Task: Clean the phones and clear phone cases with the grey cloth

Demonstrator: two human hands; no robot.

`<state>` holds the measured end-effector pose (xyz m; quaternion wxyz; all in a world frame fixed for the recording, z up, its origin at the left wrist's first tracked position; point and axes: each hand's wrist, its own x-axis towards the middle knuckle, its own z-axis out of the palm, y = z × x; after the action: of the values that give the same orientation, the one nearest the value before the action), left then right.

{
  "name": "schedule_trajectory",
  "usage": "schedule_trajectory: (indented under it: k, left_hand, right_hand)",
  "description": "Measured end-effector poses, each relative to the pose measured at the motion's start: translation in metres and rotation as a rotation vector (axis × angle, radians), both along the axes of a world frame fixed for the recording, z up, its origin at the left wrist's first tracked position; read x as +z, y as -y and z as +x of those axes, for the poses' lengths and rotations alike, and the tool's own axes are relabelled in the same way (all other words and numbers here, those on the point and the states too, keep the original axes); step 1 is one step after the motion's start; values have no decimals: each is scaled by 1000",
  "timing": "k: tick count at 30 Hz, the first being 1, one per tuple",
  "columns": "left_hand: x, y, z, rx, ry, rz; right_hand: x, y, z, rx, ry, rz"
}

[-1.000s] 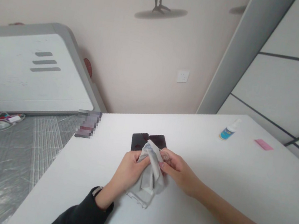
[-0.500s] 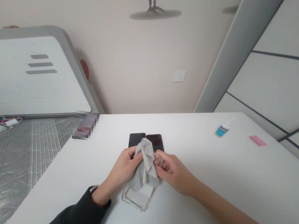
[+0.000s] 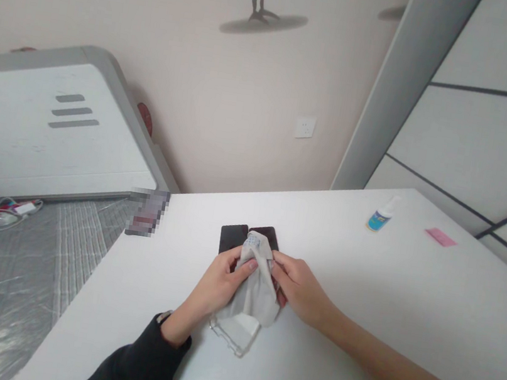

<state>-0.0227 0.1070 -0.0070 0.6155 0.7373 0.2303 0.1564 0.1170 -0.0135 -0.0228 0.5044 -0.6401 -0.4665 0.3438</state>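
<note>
A light grey cleaning cloth [image 3: 257,295] hangs in folds between my two hands, above the table. My left hand [image 3: 223,281] pinches its left side, thumb on top. On the other side, my right hand [image 3: 299,286] is closed on the cloth's right edge, with some fingers hidden behind it. Under and beyond the hands lie a dark flat phone-like slab [image 3: 233,236] and a second dark slab [image 3: 270,234], side by side and partly covered. A clear phone case [image 3: 236,336] lies nearer to me, its upper part hidden by the cloth.
On the white table [image 3: 356,332], a small spray bottle [image 3: 379,218] with a blue label stands at the back right, beside a pink packet [image 3: 441,236]. A blurred-out flat item [image 3: 148,212] sits at the left edge. A wall socket [image 3: 305,127] is behind.
The cloth has shifted slightly right and hangs more spread out. My right hand's bunched grip has changed to a hold along the cloth's edge, and my left thumb has moved further over it.
</note>
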Motion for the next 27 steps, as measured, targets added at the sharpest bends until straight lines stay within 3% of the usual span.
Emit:
schedule_trajectory:
  k: [4, 11, 16, 19, 27]
  left_hand:
    - [2, 1, 1, 8, -25, -25]
    - [2, -3, 0, 24, -50, 73]
    - [1, -3, 0, 44, -51, -19]
    - [0, -5, -2, 61, -30, -65]
    - [1, -2, -3, 40, -36, -33]
  right_hand:
    - [-1, -1, 6, -119, -36, 64]
    - [7, -2, 24, -311, -145, 185]
    - [12, -2, 29, -405, -168, 268]
    - [12, -3, 29, -370, -157, 274]
    - [6, -2, 19, -73, -122, 149]
